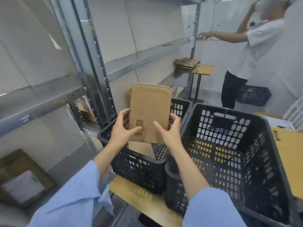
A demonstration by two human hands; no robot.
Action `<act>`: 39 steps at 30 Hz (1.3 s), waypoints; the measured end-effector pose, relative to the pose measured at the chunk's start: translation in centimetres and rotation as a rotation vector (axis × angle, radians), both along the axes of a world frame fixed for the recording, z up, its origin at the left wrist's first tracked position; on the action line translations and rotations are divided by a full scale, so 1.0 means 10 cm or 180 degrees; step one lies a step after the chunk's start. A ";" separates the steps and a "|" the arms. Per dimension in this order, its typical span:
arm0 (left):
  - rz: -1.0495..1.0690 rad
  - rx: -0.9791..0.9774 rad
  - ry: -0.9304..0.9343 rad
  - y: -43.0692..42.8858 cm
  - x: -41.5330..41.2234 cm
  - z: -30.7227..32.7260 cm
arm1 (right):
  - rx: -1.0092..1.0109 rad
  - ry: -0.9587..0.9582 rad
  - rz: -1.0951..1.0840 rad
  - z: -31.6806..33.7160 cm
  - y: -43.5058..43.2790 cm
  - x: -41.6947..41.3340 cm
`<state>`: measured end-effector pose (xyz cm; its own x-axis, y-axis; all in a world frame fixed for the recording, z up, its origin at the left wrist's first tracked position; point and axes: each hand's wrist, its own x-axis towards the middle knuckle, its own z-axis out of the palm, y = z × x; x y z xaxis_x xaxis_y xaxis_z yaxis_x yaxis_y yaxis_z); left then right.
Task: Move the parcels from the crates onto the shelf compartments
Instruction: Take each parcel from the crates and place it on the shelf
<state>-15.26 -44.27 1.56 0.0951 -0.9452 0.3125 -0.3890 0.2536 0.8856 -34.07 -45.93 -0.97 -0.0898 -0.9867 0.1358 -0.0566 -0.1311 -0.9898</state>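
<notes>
The parcel (150,112) is matt brown cardboard, smooth, its top edge slightly frayed. Both crates (229,153) are black perforated plastic with a dull sheen. The shelf (91,51) frame is grey galvanised metal, faintly glossy. The sleeves (78,199) are soft light-blue cloth, and the bench (144,199) looks like pale wood.

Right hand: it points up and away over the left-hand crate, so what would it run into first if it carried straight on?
The right hand already grips the cardboard parcel. Pushed onward, it would probably reach the far wall of the left crate next, though depth is unclear.
</notes>
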 end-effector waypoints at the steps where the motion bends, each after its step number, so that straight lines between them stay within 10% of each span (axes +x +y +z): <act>1: 0.0063 -0.0025 -0.0027 0.12 0.00 0.01 | -0.0035 -0.0034 0.0107 0.03 0.09 -0.02; 39: 0.2197 -0.0146 0.0197 4.06 0.94 0.26 | -0.0382 -0.0366 0.2703 0.49 2.55 1.55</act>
